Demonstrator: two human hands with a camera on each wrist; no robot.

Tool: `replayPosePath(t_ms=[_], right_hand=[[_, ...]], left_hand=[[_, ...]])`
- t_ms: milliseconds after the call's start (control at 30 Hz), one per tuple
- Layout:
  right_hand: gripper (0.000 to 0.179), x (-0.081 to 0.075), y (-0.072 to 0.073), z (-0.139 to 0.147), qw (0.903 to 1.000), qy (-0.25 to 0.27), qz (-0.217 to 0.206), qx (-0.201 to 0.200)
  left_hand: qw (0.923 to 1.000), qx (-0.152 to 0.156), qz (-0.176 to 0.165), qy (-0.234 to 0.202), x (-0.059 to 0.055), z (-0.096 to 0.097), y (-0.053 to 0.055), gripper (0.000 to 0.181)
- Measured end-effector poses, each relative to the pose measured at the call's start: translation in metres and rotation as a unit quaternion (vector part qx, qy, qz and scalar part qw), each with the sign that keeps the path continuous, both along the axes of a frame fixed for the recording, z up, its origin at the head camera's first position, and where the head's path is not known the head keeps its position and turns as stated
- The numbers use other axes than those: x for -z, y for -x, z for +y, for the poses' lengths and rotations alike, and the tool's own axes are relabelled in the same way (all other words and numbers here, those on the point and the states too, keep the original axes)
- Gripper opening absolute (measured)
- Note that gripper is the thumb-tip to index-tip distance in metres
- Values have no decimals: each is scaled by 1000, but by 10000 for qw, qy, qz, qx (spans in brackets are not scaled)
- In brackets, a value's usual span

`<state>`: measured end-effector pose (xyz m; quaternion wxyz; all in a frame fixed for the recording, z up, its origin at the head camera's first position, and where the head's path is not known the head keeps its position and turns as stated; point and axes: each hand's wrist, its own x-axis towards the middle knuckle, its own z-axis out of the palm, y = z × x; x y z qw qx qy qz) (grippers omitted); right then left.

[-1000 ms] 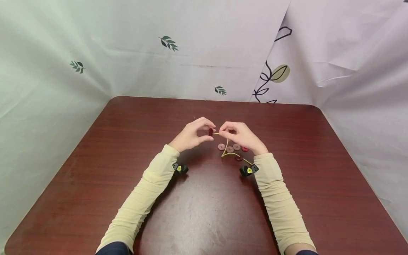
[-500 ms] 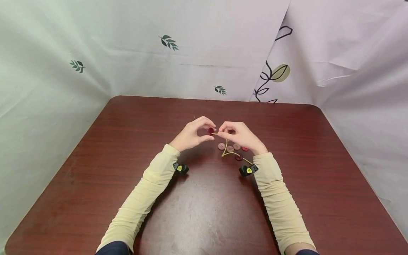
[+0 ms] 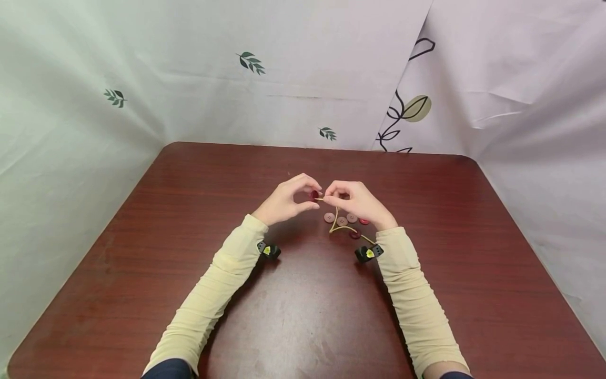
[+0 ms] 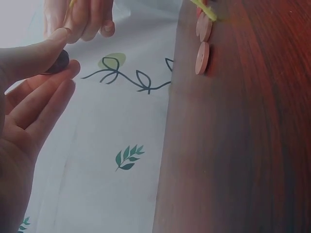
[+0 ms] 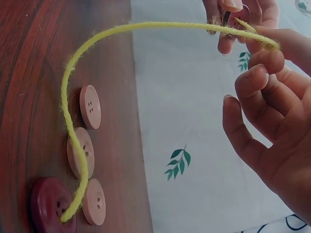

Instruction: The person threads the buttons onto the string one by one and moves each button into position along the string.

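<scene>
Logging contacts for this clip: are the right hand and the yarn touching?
Touching. The right wrist view shows it: the right hand pinches the yarn, which runs in between thumb and finger with no gap.

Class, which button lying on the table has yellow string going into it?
The dark red button, lowest of those on the table in the head view; yellow string enters it, not the three pink buttons.

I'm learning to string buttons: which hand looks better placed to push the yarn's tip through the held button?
Probably the right hand: it pinches the yellow yarn near the tip facing the dark red button. The left hand holds that button, so seems better suited to steadying it.
</scene>
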<state>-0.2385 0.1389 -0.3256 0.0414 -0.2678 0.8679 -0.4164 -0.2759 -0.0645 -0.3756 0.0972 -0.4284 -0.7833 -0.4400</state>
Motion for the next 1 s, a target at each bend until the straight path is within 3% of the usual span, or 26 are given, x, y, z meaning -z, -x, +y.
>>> replayPosePath(t_ms=[233, 500, 833, 1000], right_hand=[[10, -2, 0, -3, 9999, -67, -84, 25], [11, 2, -1, -4, 9999, -79, -50, -46], [10, 6, 1, -5, 9999, -63, 69, -92], [9, 4, 1, -6, 9999, -48, 38, -91]], left_hand=[[10000, -9, 90, 39, -2, 1, -2, 39], [9999, 34, -133, 82, 0, 2, -4, 41], [9990, 118, -277, -321, 1, 4, -5, 46], [9990, -53, -288, -344, 0, 5, -7, 42]])
